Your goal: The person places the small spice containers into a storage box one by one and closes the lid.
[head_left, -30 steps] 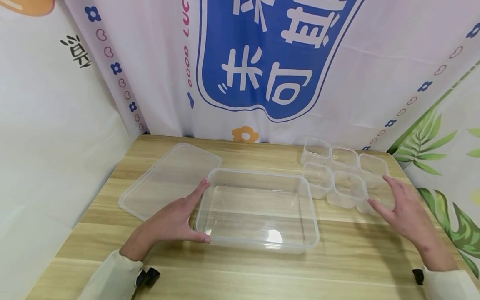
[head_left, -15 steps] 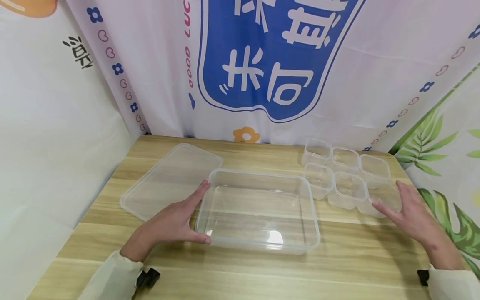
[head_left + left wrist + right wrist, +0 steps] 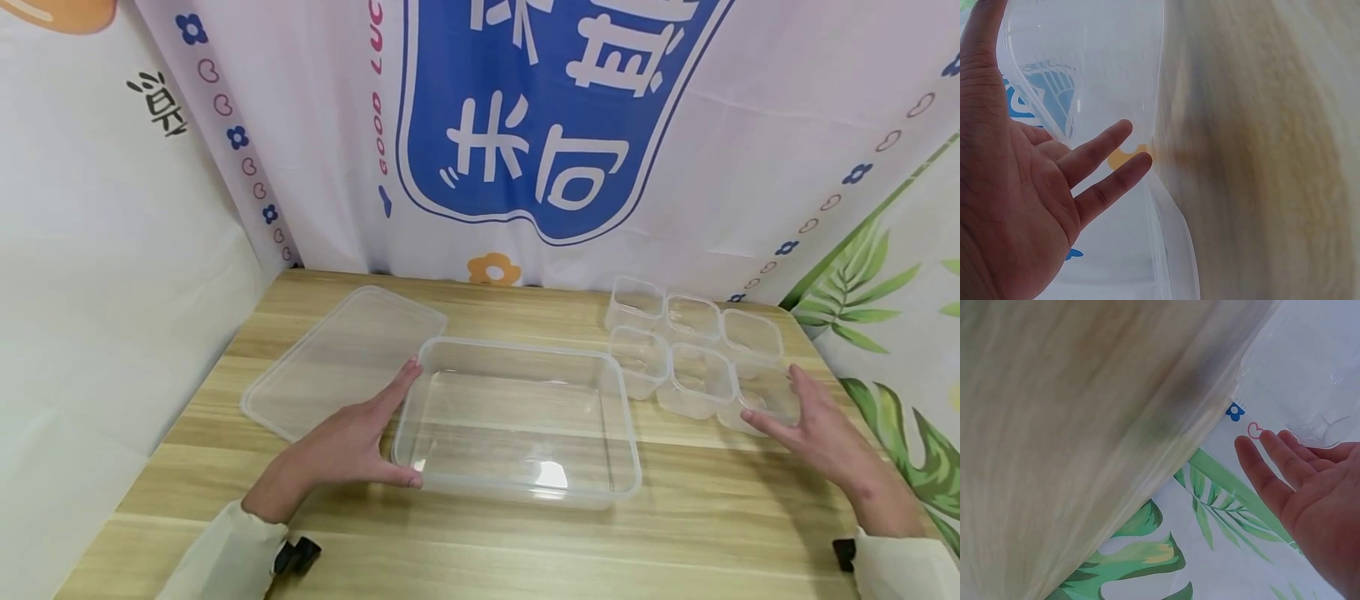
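Note:
A large clear rectangular plastic box (image 3: pixel 517 433) stands open-topped at the middle of the table. My left hand (image 3: pixel 345 442) spans its left end, thumb at the near corner and a fingertip at the far one. In the left wrist view, fingers (image 3: pixel 1100 153) extend straight beside the clear wall. At the right, several small clear square cups (image 3: pixel 696 379) stand in two rows. My right hand (image 3: pixel 828 437) is spread about the near right cup (image 3: pixel 768 398), thumb in front and fingers along its right side. The right wrist view shows those fingers (image 3: pixel 1266 472) nearly straight.
A flat translucent lid (image 3: pixel 337 367) lies behind the left hand, its right edge close to the box. Printed cloth (image 3: pixel 337 167) hangs behind the wooden table (image 3: pixel 480 550), with more cloth at both sides.
My right hand has shifted slightly right and down, so that its thumb and fingers come around the near right cup. The left hand and the box stay put.

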`<state>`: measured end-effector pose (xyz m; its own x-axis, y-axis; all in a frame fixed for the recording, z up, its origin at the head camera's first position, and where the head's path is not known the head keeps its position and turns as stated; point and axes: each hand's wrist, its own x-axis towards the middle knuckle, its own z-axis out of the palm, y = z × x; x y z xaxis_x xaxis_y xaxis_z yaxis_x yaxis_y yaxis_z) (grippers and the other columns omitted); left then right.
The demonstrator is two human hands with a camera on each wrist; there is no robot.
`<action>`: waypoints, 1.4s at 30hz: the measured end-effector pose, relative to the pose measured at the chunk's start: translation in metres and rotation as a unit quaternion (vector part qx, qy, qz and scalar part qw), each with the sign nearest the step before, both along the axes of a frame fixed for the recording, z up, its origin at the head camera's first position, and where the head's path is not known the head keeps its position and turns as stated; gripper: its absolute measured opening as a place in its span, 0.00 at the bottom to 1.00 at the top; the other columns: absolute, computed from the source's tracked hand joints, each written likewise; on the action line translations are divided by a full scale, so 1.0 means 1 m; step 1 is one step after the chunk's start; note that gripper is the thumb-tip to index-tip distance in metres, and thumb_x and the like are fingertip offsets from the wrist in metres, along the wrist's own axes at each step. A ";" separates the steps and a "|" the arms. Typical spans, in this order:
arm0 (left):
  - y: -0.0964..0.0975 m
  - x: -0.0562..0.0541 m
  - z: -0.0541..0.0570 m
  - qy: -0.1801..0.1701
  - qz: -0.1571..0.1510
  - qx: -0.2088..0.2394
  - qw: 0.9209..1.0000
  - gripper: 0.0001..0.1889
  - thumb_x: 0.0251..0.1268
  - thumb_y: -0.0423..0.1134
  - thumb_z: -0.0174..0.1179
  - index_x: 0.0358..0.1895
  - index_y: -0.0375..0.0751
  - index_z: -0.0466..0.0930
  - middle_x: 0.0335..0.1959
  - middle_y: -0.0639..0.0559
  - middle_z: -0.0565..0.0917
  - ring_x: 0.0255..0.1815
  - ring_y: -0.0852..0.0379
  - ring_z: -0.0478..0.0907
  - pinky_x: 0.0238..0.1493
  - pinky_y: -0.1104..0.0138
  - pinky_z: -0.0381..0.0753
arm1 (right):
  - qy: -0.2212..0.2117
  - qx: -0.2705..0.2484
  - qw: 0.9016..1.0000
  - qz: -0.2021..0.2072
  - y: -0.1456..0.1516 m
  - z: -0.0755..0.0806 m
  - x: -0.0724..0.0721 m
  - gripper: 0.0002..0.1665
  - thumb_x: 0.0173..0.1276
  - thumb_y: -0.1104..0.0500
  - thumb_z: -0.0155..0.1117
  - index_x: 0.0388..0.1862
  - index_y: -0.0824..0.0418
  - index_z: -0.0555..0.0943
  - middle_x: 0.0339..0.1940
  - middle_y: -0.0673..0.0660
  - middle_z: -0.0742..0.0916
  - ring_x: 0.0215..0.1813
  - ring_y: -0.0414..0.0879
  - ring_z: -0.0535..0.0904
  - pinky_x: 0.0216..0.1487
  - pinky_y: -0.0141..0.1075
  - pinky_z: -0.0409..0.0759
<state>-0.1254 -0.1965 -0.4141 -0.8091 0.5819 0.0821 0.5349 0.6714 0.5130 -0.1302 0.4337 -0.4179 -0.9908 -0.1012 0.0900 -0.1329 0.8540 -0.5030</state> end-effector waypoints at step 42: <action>-0.001 0.002 -0.004 0.006 0.007 0.003 1.000 0.72 0.47 0.70 0.75 0.85 0.51 0.31 0.85 0.48 0.42 0.73 0.36 0.66 0.64 0.46 0.75 | 0.094 0.047 0.994 -0.036 0.006 0.029 0.006 0.56 0.65 0.50 0.76 0.73 0.82 0.55 0.57 0.87 0.71 0.56 0.83 0.64 0.49 0.74 0.63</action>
